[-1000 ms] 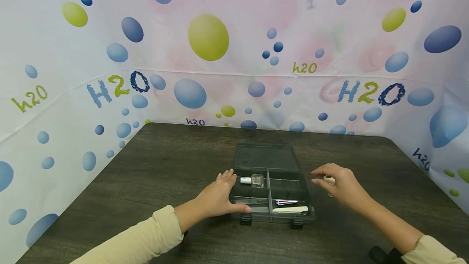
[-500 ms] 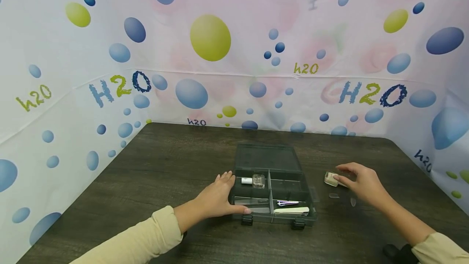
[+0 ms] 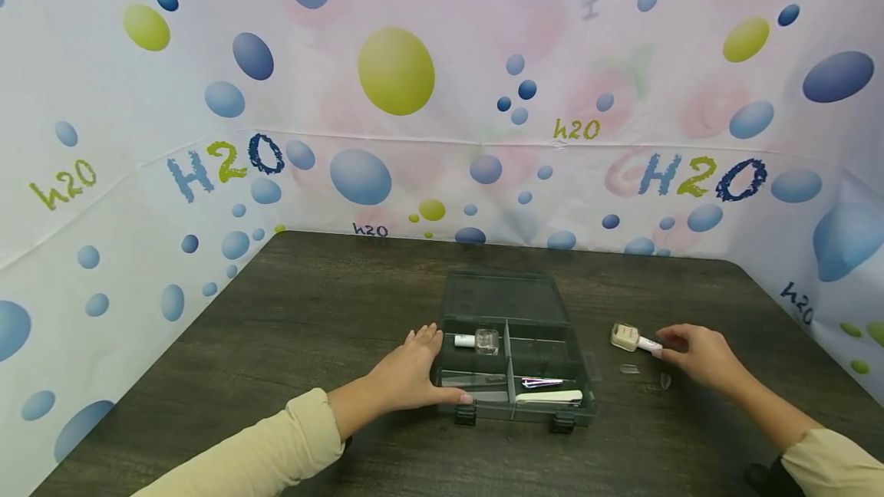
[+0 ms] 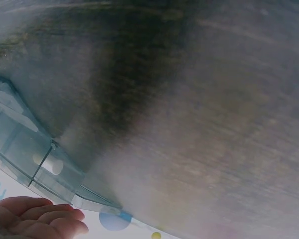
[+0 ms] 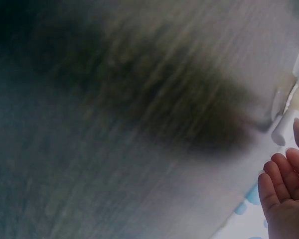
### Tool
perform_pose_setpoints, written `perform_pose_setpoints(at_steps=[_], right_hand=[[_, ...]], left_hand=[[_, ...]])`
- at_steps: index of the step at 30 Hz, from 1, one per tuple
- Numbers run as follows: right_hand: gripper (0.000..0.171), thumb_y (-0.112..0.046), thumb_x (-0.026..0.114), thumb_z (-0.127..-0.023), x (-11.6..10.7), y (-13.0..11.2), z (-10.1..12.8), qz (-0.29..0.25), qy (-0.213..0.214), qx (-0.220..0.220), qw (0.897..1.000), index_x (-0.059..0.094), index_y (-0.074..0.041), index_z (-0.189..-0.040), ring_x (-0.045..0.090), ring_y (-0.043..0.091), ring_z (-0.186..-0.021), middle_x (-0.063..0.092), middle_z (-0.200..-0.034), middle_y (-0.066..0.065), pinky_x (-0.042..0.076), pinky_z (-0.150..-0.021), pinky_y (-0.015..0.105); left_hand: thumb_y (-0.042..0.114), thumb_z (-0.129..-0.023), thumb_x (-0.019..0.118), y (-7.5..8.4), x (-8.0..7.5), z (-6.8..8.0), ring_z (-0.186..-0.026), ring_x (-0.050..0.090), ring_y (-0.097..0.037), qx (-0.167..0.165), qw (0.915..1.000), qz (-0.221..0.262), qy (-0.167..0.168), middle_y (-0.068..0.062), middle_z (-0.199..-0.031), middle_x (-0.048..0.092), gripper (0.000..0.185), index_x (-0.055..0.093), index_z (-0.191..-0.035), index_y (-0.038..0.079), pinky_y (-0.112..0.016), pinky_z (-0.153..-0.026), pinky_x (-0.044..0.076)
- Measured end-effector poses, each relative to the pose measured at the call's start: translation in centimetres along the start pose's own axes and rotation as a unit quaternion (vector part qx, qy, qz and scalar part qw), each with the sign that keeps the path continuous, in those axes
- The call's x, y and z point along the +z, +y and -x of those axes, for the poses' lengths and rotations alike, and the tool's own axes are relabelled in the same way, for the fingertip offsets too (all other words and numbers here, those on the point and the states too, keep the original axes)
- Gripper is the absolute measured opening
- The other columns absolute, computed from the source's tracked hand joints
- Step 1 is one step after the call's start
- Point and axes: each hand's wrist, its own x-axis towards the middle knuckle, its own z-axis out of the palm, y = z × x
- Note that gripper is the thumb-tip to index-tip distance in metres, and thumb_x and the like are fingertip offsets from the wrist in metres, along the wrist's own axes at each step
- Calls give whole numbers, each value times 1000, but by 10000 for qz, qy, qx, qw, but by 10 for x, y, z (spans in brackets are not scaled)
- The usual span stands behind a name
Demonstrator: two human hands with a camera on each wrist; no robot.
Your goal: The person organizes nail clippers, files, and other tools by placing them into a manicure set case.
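A translucent dark organizer box (image 3: 483,410) lies with its lid (image 3: 504,297) folded back. My left hand (image 3: 407,370) rests along its left side, fingers extended and thumb over the front edge. Inside are a clear nail polish bottle (image 3: 486,341) with a white cap, a shiny slim metal tool (image 3: 542,382), a cream-coloured long flat piece (image 3: 549,396) and grey flat strips (image 3: 473,380). To the right, a cream nail polish bottle (image 3: 625,337) lies on its side on the table. My right hand (image 3: 704,359) is at its white cap (image 5: 286,128), thumb and fingers apart.
Two small clear pieces (image 3: 629,368) lie on the dark wooden table (image 3: 331,297) between the box and my right hand. The back right compartment (image 3: 542,355) holds no bottle. Two black latches (image 3: 562,422) stick out at the box's front. A patterned curtain (image 3: 442,98) surrounds the table.
My right hand has carried the cream nail polish bottle rightward from beside the box, laid it down and drawn back to its cap. The clear pieces are now uncovered. My left hand stays put.
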Motion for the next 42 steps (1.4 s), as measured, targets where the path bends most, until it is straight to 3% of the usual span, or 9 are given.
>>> perform_pose_setpoints(at_steps=[7, 17, 31, 42], right_hand=[[27, -10, 70, -79, 5, 4, 2, -191, -134, 2, 9997, 64, 10, -97, 63, 27, -74, 68, -84, 15, 50, -60, 40], [20, -7, 70, -79, 10, 2, -1, -143, -49, -21, 9999, 66, 8, -91, 58, 19, -69, 65, -80, 11, 46, -57, 32], [10, -6, 67, -81, 12, -4, -1, -69, -15, -1, 10000, 65, 4, -81, 49, 11, -61, 62, -71, 3, 39, -53, 28], [12, -7, 67, -82, 5, -9, 5, -315, 254, 164, 9990, 66, 4, -87, 52, 11, -62, 66, -75, 8, 40, -51, 25]], left_hand=[[61, -74, 66, 1, 0, 0, -137, 31, -38, 36, 10000, -31, -13, -27, -145, 32, 98, 37, -138, -8, -50, -112, 28], [60, -75, 66, 1, 0, 1, -136, 31, -39, 2, 10000, -27, -26, -28, -145, 31, 98, 36, -139, -8, -51, -111, 29], [62, -74, 65, 1, 1, 1, -136, 31, -40, -79, 9999, -37, -53, -27, -146, 31, 100, 35, -140, -7, -51, -111, 29], [61, -74, 66, 0, 2, 0, -136, 31, -39, -96, 9999, 15, -49, -27, -146, 31, 100, 35, -140, -7, -51, -111, 29]])
